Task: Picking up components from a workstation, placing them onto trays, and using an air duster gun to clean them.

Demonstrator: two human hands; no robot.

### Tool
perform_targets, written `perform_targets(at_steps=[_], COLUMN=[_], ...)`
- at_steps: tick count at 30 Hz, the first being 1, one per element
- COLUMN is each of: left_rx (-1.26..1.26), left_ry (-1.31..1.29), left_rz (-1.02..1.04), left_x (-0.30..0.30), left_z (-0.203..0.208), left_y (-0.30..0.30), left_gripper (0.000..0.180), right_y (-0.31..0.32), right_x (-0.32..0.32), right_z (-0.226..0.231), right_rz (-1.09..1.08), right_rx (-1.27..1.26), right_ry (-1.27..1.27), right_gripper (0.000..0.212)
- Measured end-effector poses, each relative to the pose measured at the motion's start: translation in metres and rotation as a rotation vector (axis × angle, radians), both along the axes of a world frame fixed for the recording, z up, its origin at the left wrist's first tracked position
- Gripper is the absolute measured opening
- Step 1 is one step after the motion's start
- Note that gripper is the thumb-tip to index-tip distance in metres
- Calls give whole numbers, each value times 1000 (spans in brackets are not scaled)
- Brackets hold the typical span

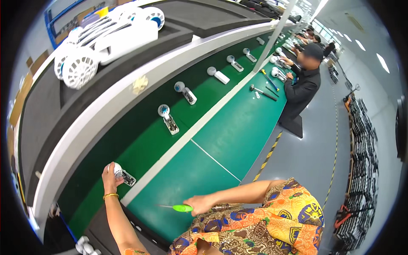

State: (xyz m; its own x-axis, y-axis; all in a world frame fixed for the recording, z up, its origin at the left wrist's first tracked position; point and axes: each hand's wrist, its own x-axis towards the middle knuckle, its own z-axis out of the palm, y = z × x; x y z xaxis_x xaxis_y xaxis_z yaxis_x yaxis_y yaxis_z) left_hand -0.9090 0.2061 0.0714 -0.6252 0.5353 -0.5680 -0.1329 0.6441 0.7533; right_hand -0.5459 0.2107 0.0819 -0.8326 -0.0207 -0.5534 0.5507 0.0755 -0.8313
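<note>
My left hand (110,180) is closed around the round white end of a white housing (128,178) on the near end of the green conveyor belt (140,148). Dark inner parts show in the housing's uncovered long section. Over the green workbench (204,165), my right hand (200,205) grips a screwdriver (182,208) by its bright green handle. The thin shaft points left, toward the housing but well apart from it.
Similar white housings (171,124) stand along the belt, beyond a pale rail (170,151). Farther along the bench lie a hammer (263,92) and a yellow-and-blue tool (270,80), beside a co-worker (304,80) in black. A wheeled white assembly (127,40) rests on the raised dark conveyor.
</note>
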Motion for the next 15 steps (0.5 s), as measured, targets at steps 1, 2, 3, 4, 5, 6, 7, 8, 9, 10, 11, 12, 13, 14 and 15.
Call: perform_targets(at_steps=[1, 2, 3, 4, 5, 6, 7, 8, 9, 10, 11, 12, 13, 14, 15], left_rx=[14, 2, -9, 51, 125, 199, 129, 140, 92, 14, -55, -239, -377, -574, -1080], left_ry=[-3, 105, 215, 163, 240, 316, 550, 937, 1401, 1422, 1578, 1579, 1597, 1748, 1929], left_rz=[-12, 4, 27, 50, 108, 173, -5, -157, -217, -148, -103, 21, 42, 391, 281], left_x=[-14, -23, -32, -33, -29, -26, -71, -79, -85, -75, -78, -68, -93, -61, -75], left_z=[-14, -26, -37, -42, -37, -35, -58, -57, -44, -17, 6, 30, 30, 45, 50], left_y=[3, 8, 8, 12, 11, 4, -29, -60, -96, -126, -165, -198, -253, -268, -307], left_gripper=[59, 64, 69, 77, 74, 72, 62, 54, 47, 44, 43, 39, 37, 34, 28], right_y=[-7, -6, -7, -7, -7, -9, -12, -13, -14, -15, -21, -20, -20, -20, -20], right_x=[-6, -10, -14, -14, -16, -20, -26, -25, -29, -30, -33, -34, -33, -33, -32], right_z=[-7, -3, 2, 1, -4, -10, -13, -6, -6, -6, -5, 3, 6, 6, 5], right_rz=[14, 38, 68, 57, 38, 75, 126, 134, 127, 143, 160, 155, 149, 166, 183], right_rx=[67, 75, 81, 63, 77, 96, 112, 107, 112, 124, 131, 118, 126, 157, 190], right_ry=[22, 8, -6, 5, 0, 21, 52, 52, 56, 63, 77, 66, 71, 59, 53], right_gripper=[40, 41, 41, 42, 42, 42, 42, 42, 42, 41, 41, 39, 39, 39, 39])
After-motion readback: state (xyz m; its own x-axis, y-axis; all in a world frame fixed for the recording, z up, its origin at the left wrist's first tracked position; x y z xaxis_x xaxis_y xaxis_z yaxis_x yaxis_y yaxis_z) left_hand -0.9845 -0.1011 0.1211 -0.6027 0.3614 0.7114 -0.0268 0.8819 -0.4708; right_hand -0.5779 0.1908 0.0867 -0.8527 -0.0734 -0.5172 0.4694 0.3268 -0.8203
